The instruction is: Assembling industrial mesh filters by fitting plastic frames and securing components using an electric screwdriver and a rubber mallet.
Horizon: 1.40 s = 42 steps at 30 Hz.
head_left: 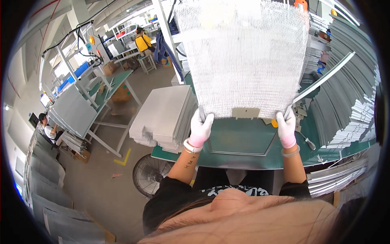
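Note:
I hold up a large whitish panel (243,61) with fine upright ridges, like a pleated filter sheet, tilted above the green table (178,156). A small beige plate (246,112) sits at the middle of its lower edge. My left hand (200,129), in a white glove, is closed on its lower left corner. My right hand (287,128), gloved likewise, grips the lower right corner. Below the panel, a thin grey rectangular frame outline (239,154) shows on the tabletop; the panel hides its far part. A yellow round thing (274,123) is beside my right hand.
A tall stack of grey panels (345,89) stands at the right, a pale stack (162,110) at the left. A screwdriver (310,143) lies near the right stack. A floor fan (152,175) stands by the table's left. Two people (143,42) work farther off.

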{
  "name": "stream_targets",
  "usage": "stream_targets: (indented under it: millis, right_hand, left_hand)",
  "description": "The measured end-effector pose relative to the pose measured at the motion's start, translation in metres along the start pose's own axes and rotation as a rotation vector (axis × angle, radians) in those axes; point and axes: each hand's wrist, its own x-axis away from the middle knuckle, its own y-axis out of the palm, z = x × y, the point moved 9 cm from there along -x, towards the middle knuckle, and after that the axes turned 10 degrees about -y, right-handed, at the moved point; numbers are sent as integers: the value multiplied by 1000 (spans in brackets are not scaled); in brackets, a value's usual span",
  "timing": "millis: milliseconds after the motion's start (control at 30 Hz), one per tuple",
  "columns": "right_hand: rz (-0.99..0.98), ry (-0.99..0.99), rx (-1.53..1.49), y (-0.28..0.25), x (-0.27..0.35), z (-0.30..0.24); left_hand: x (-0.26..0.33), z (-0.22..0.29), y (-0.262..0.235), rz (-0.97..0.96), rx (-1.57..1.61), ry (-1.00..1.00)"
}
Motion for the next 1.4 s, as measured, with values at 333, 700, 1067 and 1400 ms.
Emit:
stream_targets:
  millis: [333, 700, 1067, 1400]
  right_hand:
    - [-232, 172, 135, -11, 60, 29]
    - [-51, 9, 141, -4, -8, -27]
    - [-68, 10, 91, 9, 15, -42]
    - [-98, -34, 311, 3, 19, -38]
  left_hand:
    - [44, -85, -24, -295, -321, -228]
    - [-20, 14, 6, -51, -97, -34]
    - [8, 7, -20, 33, -123, 38]
    - [24, -7, -30, -8, -299, 67]
